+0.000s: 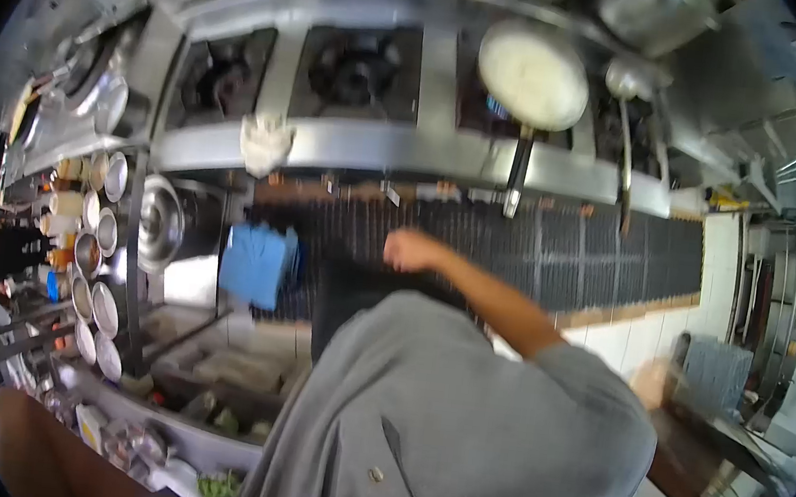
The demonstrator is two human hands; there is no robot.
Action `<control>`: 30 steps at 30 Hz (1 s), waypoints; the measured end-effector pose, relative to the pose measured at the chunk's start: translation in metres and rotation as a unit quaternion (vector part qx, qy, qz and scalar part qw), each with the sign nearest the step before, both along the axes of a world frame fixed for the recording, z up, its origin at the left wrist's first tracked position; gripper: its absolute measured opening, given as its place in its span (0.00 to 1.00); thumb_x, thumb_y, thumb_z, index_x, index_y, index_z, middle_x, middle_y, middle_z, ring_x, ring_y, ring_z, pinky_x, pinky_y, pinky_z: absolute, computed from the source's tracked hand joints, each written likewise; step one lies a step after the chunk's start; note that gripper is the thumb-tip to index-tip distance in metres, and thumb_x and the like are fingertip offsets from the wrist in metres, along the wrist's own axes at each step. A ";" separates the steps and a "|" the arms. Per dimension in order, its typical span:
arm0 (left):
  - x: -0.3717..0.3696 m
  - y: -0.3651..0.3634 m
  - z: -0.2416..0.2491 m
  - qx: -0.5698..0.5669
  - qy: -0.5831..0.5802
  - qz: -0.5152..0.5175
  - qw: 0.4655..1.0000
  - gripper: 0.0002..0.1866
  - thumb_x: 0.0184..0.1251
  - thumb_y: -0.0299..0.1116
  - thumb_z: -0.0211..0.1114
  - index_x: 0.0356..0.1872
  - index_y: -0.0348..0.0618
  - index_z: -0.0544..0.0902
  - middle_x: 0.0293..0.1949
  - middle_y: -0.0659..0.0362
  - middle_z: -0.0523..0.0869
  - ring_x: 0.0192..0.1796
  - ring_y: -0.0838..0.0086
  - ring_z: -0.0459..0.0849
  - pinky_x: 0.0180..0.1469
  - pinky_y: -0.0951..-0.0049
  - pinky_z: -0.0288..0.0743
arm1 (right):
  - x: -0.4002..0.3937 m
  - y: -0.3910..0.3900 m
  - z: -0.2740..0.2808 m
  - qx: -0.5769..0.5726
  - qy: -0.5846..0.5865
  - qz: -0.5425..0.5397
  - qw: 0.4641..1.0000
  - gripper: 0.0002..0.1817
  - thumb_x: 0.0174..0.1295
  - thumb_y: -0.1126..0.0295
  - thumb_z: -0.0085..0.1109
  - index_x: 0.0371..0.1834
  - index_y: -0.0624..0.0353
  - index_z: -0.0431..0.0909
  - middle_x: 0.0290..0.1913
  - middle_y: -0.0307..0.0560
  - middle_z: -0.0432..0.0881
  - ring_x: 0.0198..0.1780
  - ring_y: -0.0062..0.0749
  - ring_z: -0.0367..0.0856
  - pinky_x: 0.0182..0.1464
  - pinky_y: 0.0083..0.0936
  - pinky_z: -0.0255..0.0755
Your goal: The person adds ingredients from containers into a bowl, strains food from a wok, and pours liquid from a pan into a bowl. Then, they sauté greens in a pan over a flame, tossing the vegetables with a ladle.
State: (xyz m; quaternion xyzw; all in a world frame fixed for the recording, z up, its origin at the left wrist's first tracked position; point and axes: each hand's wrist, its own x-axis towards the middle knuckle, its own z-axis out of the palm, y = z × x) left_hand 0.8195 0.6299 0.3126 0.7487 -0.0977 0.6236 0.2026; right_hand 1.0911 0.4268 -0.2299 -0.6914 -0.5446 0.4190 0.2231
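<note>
My right hand [409, 250] is in front of my grey shirt, over the dark ribbed floor mat [477, 248]. Its fingers look curled in, and nothing shows in them. Beyond it runs the steel stove. A pan [533, 77] with pale, creamy contents sits on a burner, its black handle pointing towards me. To its right, a ladle [630, 84] lies with its long handle over the stove edge. A crumpled white cloth [266, 142] hangs on the front rail. At the lower left edge, part of my left arm [32, 442] shows; the hand is hidden.
Blue folded cloth or bag [259, 264] lies left on the mat. A rack with several metal bowls [102, 308] and a lidded pot [162, 222] stands left. A person in dark clothes [5, 253] is farther left. Large pots [655, 18] stand behind the stove.
</note>
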 end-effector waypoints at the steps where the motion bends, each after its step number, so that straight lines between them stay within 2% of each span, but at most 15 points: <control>1: 0.007 0.003 -0.005 -0.046 0.050 -0.007 0.998 0.16 0.68 0.41 0.52 0.45 0.38 0.74 0.46 0.51 0.78 0.48 0.64 0.76 0.55 0.61 0.68 | 0.018 0.004 -0.103 -0.123 0.328 -0.103 0.931 0.05 0.51 0.71 0.60 0.27 0.61 0.81 0.21 0.47 0.82 0.21 0.37 0.80 0.21 0.36 0.71; 3: 0.021 0.016 -0.028 -0.127 0.122 -0.012 0.984 0.17 0.69 0.41 0.51 0.48 0.37 0.73 0.49 0.51 0.77 0.50 0.65 0.76 0.56 0.61 0.67 | 0.028 0.011 -0.123 -0.150 0.204 -0.339 0.906 0.06 0.54 0.71 0.60 0.25 0.62 0.78 0.18 0.45 0.78 0.18 0.31 0.77 0.14 0.31 0.65; 4: 0.025 0.024 -0.042 -0.162 0.141 -0.012 0.977 0.17 0.70 0.41 0.51 0.49 0.37 0.72 0.50 0.51 0.77 0.51 0.65 0.75 0.57 0.61 0.67 | 0.032 0.018 -0.118 -0.113 0.220 -0.466 0.850 0.07 0.57 0.70 0.58 0.26 0.63 0.78 0.19 0.45 0.78 0.20 0.31 0.79 0.15 0.27 0.69; 5: 0.027 0.030 -0.055 -0.193 0.155 -0.005 0.969 0.18 0.71 0.41 0.50 0.51 0.37 0.72 0.51 0.51 0.76 0.52 0.65 0.75 0.58 0.61 0.67 | 0.038 0.034 -0.112 -0.140 0.143 -0.507 0.838 0.09 0.58 0.68 0.60 0.30 0.64 0.79 0.23 0.46 0.80 0.22 0.31 0.80 0.20 0.27 0.76; 7: 0.029 0.041 -0.089 -0.250 0.162 0.009 0.955 0.19 0.72 0.41 0.49 0.54 0.36 0.71 0.54 0.51 0.76 0.54 0.66 0.75 0.59 0.61 0.66 | 0.048 0.059 -0.119 -0.162 0.170 -0.554 0.799 0.13 0.56 0.65 0.64 0.34 0.66 0.79 0.30 0.48 0.81 0.25 0.32 0.81 0.25 0.29 0.81; 10: 0.020 0.062 -0.154 -0.338 0.138 0.029 0.930 0.21 0.73 0.41 0.48 0.58 0.35 0.69 0.58 0.51 0.74 0.57 0.67 0.74 0.61 0.61 0.65 | 0.045 0.099 -0.139 -0.071 0.266 -0.644 0.714 0.26 0.52 0.67 0.69 0.52 0.67 0.72 0.41 0.53 0.80 0.29 0.33 0.80 0.25 0.30 0.82; 11: 0.013 0.070 -0.181 -0.370 0.120 0.034 0.921 0.22 0.74 0.41 0.47 0.60 0.35 0.69 0.59 0.50 0.74 0.58 0.67 0.74 0.62 0.61 0.65 | 0.048 0.110 -0.135 -0.079 0.301 -0.634 0.708 0.32 0.50 0.66 0.70 0.56 0.67 0.67 0.39 0.52 0.79 0.25 0.31 0.78 0.22 0.30 0.81; 14: -0.011 0.081 -0.276 -0.475 0.047 0.036 0.878 0.24 0.76 0.40 0.46 0.64 0.34 0.67 0.63 0.50 0.72 0.61 0.68 0.73 0.64 0.61 0.64 | 0.048 0.124 -0.154 -0.122 0.210 -0.690 0.682 0.35 0.44 0.67 0.73 0.57 0.63 0.68 0.30 0.49 0.78 0.17 0.27 0.73 0.12 0.30 0.65; 15: -0.020 0.076 -0.307 -0.510 0.020 0.034 0.859 0.24 0.76 0.40 0.45 0.65 0.34 0.67 0.65 0.50 0.72 0.62 0.68 0.73 0.64 0.61 0.64 | 0.061 0.112 -0.273 0.080 0.132 -0.679 0.718 0.34 0.41 0.71 0.72 0.55 0.64 0.69 0.27 0.48 0.78 0.15 0.27 0.71 0.13 0.33 0.65; 17: -0.026 0.031 -0.432 -0.723 0.069 0.204 0.656 0.22 0.77 0.44 0.46 0.56 0.34 0.75 0.51 0.51 0.82 0.54 0.66 0.79 0.61 0.63 0.69 | 0.064 0.118 -0.252 0.004 0.081 -0.735 0.673 0.22 0.39 0.77 0.68 0.42 0.64 0.74 0.22 0.44 0.74 0.13 0.27 0.67 0.13 0.31 0.60; 19: -0.045 -0.039 -0.515 -0.843 0.123 0.153 0.502 0.21 0.77 0.45 0.48 0.52 0.38 0.77 0.44 0.57 0.82 0.47 0.74 0.79 0.51 0.73 0.72 | 0.054 0.122 -0.210 0.035 0.179 -0.756 0.628 0.12 0.38 0.80 0.62 0.28 0.62 0.73 0.18 0.39 0.67 0.11 0.26 0.61 0.12 0.29 0.54; 20: -0.047 -0.071 -0.539 -0.871 0.128 0.145 0.451 0.20 0.76 0.45 0.48 0.52 0.38 0.77 0.44 0.58 0.82 0.45 0.75 0.80 0.48 0.74 0.72 | 0.042 0.137 -0.161 -0.023 0.207 -0.775 0.596 0.10 0.38 0.80 0.61 0.18 0.57 0.68 0.14 0.36 0.58 0.10 0.24 0.55 0.13 0.27 0.48; 21: -0.048 -0.095 -0.556 -0.896 0.138 0.137 0.400 0.20 0.76 0.45 0.49 0.51 0.38 0.77 0.44 0.58 0.82 0.43 0.76 0.80 0.46 0.75 0.73 | 0.052 0.127 -0.182 -0.037 0.253 -0.741 0.621 0.14 0.39 0.79 0.61 0.14 0.54 0.63 0.11 0.34 0.54 0.09 0.22 0.51 0.12 0.25 0.46; 25: -0.059 -0.138 -0.584 -0.917 0.091 0.120 0.369 0.19 0.76 0.44 0.49 0.51 0.38 0.76 0.45 0.57 0.82 0.42 0.76 0.80 0.44 0.76 0.73 | 0.052 0.127 -0.177 -0.055 0.249 -0.732 0.632 0.18 0.41 0.81 0.59 0.11 0.50 0.57 0.11 0.32 0.52 0.09 0.20 0.49 0.13 0.23 0.41; 30: -0.079 -0.135 -0.594 -0.912 0.004 0.140 0.386 0.17 0.76 0.43 0.49 0.52 0.41 0.75 0.46 0.57 0.80 0.44 0.74 0.79 0.48 0.74 0.72 | 0.056 0.125 -0.178 -0.044 0.305 -0.716 0.626 0.20 0.42 0.82 0.57 0.11 0.48 0.55 0.12 0.30 0.51 0.10 0.18 0.46 0.13 0.20 0.39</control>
